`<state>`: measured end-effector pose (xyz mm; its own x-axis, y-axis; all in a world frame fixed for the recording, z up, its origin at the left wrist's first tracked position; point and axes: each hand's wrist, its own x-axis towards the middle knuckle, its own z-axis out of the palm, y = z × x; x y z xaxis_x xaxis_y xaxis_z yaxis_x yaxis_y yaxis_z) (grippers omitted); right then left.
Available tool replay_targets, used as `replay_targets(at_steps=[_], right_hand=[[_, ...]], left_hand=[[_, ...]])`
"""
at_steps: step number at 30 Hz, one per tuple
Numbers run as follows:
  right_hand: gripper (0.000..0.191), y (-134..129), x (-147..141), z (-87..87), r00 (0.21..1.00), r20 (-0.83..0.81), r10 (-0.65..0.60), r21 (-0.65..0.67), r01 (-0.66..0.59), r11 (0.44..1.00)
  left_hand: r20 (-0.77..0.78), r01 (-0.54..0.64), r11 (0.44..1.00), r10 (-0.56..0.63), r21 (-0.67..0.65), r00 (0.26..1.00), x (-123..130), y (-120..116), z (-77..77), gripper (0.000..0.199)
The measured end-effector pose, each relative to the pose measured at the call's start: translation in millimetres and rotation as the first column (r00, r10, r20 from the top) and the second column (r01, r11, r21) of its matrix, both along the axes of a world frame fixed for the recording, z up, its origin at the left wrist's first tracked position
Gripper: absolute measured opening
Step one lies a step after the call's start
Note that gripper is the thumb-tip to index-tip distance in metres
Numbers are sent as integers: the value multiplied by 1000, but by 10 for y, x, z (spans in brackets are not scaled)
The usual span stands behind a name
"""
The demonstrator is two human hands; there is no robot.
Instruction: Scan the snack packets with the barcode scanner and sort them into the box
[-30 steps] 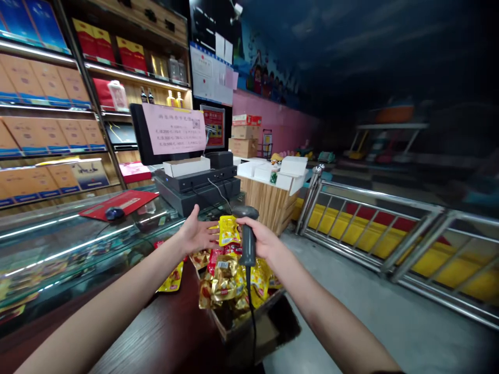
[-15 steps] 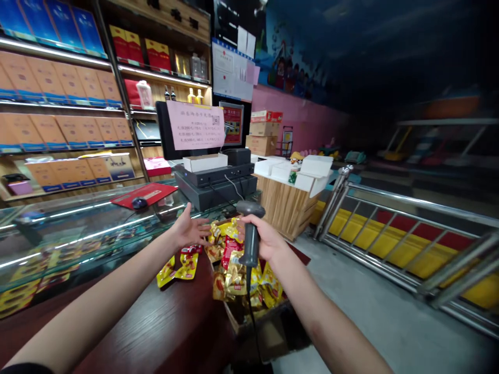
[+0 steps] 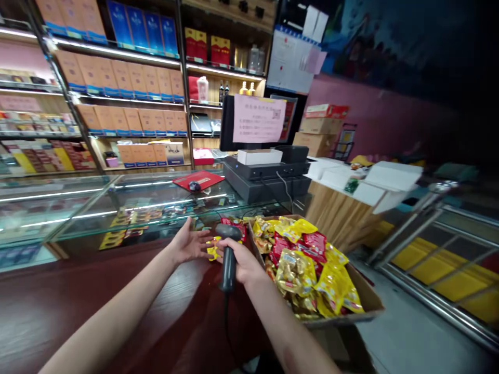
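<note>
My right hand [image 3: 242, 259] is wrapped round the handle of a dark grey barcode scanner [image 3: 229, 259], its cable hanging down over the table. Just left of it, my left hand [image 3: 190, 244] is open, fingers spread, holding nothing. Beyond both hands, partly hidden by them, lie a yellow snack packet [image 3: 212, 248] and a red packet [image 3: 237, 224]. To the right of my right hand stands an open cardboard box [image 3: 370, 306] full of yellow, gold and red snack packets [image 3: 296, 272].
A glass display counter [image 3: 140, 200] runs behind the dark red tabletop [image 3: 156, 322]. On it are a red mouse pad [image 3: 206, 180], a mouse [image 3: 194, 186] and a monitor [image 3: 227, 124] with a pink notice. Boxed goods fill the shelves behind. A metal railing [image 3: 448, 244] stands at right.
The view has turned left, so the box of packets now appears further right. My right hand, with the scanner, has moved left from over the box to over the tabletop beside it.
</note>
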<state>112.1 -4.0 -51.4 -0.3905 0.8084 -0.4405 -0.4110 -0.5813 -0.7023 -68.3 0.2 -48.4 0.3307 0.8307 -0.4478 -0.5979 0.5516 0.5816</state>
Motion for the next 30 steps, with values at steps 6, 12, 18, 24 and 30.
replay_targets(at_steps=[6, 12, 18, 24, 30], right_hand=[[5, 157, -137, -385, 987, 103, -124, 13, 123, 992], [6, 353, -140, -543, 979, 149, -139, 54, 133, 990], [6, 496, -206, -616, 976, 198, -92, 85, 76, 993], [1, 519, -175, -626, 984, 178, 3, 19, -7, 1000], [13, 322, -246, -596, 978, 203, 52, 63, -66, 996]], left_hand=[[-4, -183, 983, 183, 2, 983, -103, -255, -432, 77], [16, -282, 958, 281, 55, 960, 23, -269, -640, 70], [-40, -276, 956, 281, 103, 959, 155, -145, -682, 70], [-189, -266, 962, 272, 56, 944, 134, -131, -734, 64], [-197, -141, 988, 151, 67, 969, 101, -217, -771, 58]])
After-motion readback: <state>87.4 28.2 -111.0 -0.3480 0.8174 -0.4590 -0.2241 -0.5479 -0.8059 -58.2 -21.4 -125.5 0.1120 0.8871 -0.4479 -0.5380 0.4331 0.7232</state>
